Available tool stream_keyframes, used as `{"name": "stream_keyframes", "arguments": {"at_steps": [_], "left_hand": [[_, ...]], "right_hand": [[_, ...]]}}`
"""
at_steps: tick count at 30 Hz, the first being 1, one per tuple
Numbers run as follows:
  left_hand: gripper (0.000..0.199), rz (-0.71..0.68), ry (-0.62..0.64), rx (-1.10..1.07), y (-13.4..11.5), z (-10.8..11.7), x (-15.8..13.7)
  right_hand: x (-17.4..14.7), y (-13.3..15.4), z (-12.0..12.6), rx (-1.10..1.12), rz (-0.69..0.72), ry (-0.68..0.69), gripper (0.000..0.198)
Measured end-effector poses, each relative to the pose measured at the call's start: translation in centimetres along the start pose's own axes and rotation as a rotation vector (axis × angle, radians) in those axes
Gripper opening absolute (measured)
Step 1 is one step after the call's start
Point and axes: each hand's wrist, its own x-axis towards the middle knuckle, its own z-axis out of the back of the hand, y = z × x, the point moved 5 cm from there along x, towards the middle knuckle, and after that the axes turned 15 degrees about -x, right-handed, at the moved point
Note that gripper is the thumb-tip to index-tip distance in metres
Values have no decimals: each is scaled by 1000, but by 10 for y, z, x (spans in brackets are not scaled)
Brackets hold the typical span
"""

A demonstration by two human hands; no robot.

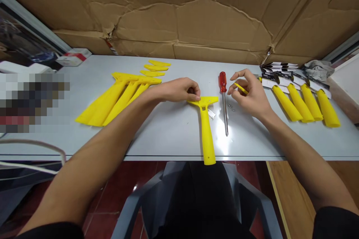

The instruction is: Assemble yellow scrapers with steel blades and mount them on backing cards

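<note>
A yellow T-shaped scraper handle [207, 130] lies in front of me, its lower end over the table's front edge. My left hand [183, 90] pinches the left end of its head between thumb and fingers. Right of it, my right hand [251, 97] is raised and holds a small yellow strip [241, 89] between thumb and fingers. Between the hands lies a screwdriver [223, 82] with a red grip, its shaft toward me. A few small screws [230, 106] are beside the shaft. A small white piece [211, 113] shows partly behind the handle.
More yellow handles [120, 97] lie stacked at the left, with several loose yellow strips [156, 68] behind them. At the right are several scrapers [307, 101] with dark and white heads, and a grey cloth [319, 70]. Cardboard [179, 26] stands along the table's back.
</note>
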Motion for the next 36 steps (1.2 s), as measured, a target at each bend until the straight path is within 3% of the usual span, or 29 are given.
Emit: {"name": "stream_keyframes", "arguments": {"at_steps": [3,6,9,11,18,20,24,26,29,32,36], "left_hand": [[22,-9,-23,-184,-6,14,-12],[25,-59,-152,-409,-11,35,-24],[34,-113,-288,-648,-13,49,-30],[38,-145,-339,-768,-15,51,-30],[30,-133,-518,-931,-15,40,-22],[36,-95,-587,-919,-9,39,-21],[49,-23,-607,-857,0,34,-18],[45,-35,-574,-833,-3,28,-17],[42,-60,-456,-772,-13,8,-15],[37,-75,-365,-732,-21,-12,-12],[28,-122,-422,-757,-23,-23,-10]], "right_hand": [[-5,8,-6,-238,61,41,33],[-14,21,-20,-435,96,78,29],[-22,36,-40,-558,134,220,41],[-27,42,-48,-572,153,328,39],[-30,44,-46,-441,212,503,25],[-32,46,-46,-422,250,533,25],[-30,51,-32,-244,334,425,23],[-24,47,-15,-89,254,281,17],[-15,35,0,136,63,135,27],[-13,26,-8,330,-82,190,41],[-16,25,-26,357,-106,273,47]]}}
